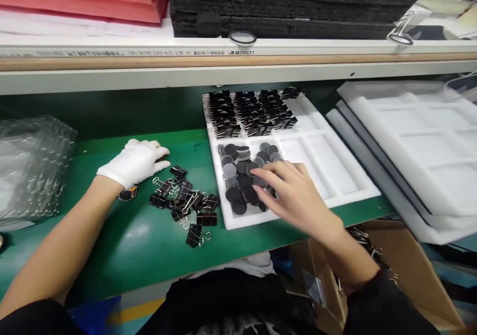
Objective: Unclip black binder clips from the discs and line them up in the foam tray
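My left hand [136,162], in a white glove, rests on the green table left of a loose heap of black binder clips [186,196]. Its fingers curl around something small and dark, mostly hidden. By that wrist lies a round, shiny, dark-rimmed piece [128,193] with an orange glint. My bare right hand [285,188] reaches over a pile of dark grey round discs [238,181] in the front left compartment of a white tray [316,143]. Thumb and index finger are apart at the discs. Rows of binder clips [249,111] fill the tray's back left part.
Clear plastic trays [33,166] are stacked at the left. More white trays [421,151] lean at the right, above a cardboard box [406,265] with clips in it. Along the back runs a shelf edge [167,76] with black foam [290,7] and a round lens [242,38].
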`<state>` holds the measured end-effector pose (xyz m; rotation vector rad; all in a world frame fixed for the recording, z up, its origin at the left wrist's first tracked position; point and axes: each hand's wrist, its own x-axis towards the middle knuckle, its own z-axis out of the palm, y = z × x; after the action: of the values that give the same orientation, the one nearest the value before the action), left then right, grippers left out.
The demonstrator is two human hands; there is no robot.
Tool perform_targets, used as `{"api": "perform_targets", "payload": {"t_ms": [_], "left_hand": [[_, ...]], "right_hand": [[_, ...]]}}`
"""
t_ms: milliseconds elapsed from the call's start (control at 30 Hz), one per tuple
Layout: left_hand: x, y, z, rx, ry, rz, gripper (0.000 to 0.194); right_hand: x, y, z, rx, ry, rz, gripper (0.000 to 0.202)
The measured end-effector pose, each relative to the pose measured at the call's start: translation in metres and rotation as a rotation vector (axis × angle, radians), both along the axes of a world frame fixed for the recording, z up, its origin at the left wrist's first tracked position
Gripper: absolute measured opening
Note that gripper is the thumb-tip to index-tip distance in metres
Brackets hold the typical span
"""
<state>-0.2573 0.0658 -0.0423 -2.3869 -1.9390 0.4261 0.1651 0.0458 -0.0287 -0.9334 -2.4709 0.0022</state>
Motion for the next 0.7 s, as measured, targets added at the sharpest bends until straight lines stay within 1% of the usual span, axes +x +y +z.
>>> {"api": "perform_targets", "payload": {"t_ms": [67, 100, 167, 233, 300, 367, 400, 467, 500, 600, 700], "left_hand": [[0.012, 0.0, 0.0, 0.001, 0.019, -0.013, 0.088], [0.017, 0.0, 0.003, -0.006, 0.034, -0.019, 0.084], [0.021, -0.002, 0.012, -0.02, 0.052, -0.021, 0.075], [0.017, -0.005, 0.024, -0.012, 0.068, 0.016, 0.072], [0.011, -0.009, 0.036, -0.01, 0.108, 0.084, 0.075], [0.006, -0.013, 0.044, -0.046, 0.154, 0.12, 0.074], [0.005, -0.015, 0.045, -0.075, 0.162, 0.113, 0.068], [0.006, -0.017, 0.045, -0.127, 0.129, 0.061, 0.054], [0.007, -0.017, 0.043, -0.144, 0.095, 0.036, 0.052], [0.011, -0.015, 0.035, -0.139, 0.033, 0.008, 0.053], [0.013, -0.016, 0.033, -0.11, 0.008, 0.014, 0.058]], "right_hand": [[0.01, 0.024, 0.006, -0.184, -0.178, 0.145, 0.03], [0.011, 0.033, 0.007, -0.248, -0.239, 0.216, 0.031], [0.01, 0.046, 0.009, -0.323, -0.297, 0.29, 0.029], [0.006, 0.051, 0.01, -0.338, -0.297, 0.308, 0.026], [0.002, 0.054, 0.012, -0.327, -0.286, 0.343, 0.026], [-0.001, 0.056, 0.013, -0.333, -0.3, 0.399, 0.027], [-0.003, 0.057, 0.012, -0.337, -0.312, 0.425, 0.027], [-0.005, 0.061, 0.01, -0.354, -0.33, 0.467, 0.029], [-0.006, 0.063, 0.009, -0.37, -0.332, 0.485, 0.031], [-0.009, 0.069, 0.008, -0.436, -0.322, 0.533, 0.033], [-0.015, 0.072, 0.018, -0.459, -0.293, 0.509, 0.033]]}}
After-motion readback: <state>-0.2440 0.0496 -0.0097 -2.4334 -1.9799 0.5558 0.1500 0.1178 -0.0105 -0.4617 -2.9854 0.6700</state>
